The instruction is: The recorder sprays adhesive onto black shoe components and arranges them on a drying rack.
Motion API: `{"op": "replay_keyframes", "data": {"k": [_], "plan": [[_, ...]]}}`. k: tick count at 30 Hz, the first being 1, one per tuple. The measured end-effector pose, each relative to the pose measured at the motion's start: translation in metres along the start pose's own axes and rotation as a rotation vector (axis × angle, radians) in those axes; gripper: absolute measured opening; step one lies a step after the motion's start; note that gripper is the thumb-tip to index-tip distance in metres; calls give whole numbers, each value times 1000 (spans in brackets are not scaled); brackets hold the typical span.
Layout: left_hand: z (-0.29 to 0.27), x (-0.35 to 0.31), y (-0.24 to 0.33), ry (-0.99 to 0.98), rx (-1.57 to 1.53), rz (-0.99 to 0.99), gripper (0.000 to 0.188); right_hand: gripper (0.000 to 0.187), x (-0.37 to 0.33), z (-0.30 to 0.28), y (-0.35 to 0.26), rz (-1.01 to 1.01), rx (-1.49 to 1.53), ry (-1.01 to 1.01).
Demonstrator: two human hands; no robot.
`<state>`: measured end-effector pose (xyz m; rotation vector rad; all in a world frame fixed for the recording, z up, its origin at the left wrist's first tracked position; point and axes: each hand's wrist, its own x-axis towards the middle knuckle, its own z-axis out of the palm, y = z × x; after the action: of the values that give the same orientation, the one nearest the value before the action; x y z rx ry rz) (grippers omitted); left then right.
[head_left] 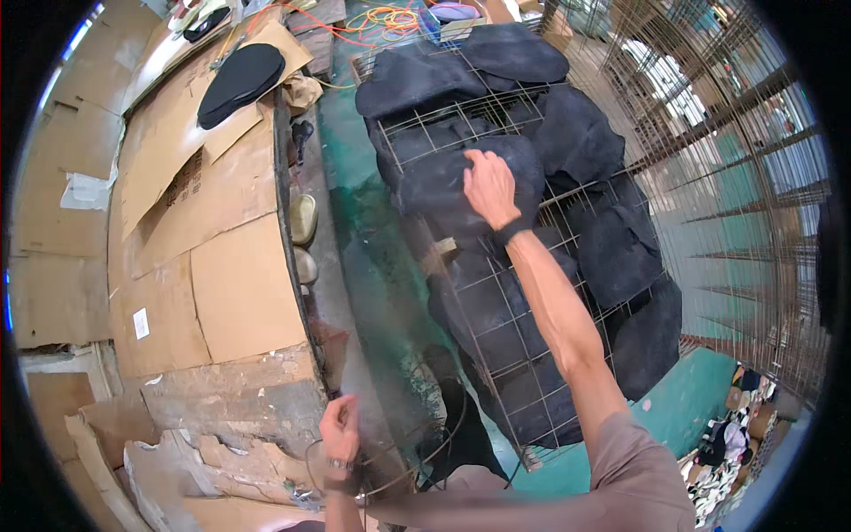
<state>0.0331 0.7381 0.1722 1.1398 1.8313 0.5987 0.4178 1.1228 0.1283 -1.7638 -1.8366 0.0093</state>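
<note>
My right hand (490,188) rests on a dark rounded, cushion-like piece (434,177) on a wire grid rack (523,359). Its fingers are spread and slightly bent against the surface, not wrapped round it. More dark pieces of this kind, several of them, cover the rack, including one (612,248) at its right side. Low on the left, beside the edge of the cardboard-covered bench, my left hand (339,430) is raised with its fingers curled in. It is a little blurred, and nothing shows in it.
The bench (239,297) to my left carries a black oval piece (241,84). Pale rounded objects (303,219) sit along its side. Stacked wire racks (753,204) stand to the right. Orange and yellow hoses (386,18) lie beyond. Assorted small items (731,443) lie at lower right.
</note>
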Motion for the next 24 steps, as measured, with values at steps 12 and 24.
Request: {"op": "replay_keyframes", "data": {"k": [12, 24], "plan": [[-28, -72, -14, 223, -206, -294, 31, 15, 79, 40, 3, -31, -230, -102], [-1, -81, -9, 198, -213, -117, 35, 52, 18, 22, -82, -73, 88, -90]]}}
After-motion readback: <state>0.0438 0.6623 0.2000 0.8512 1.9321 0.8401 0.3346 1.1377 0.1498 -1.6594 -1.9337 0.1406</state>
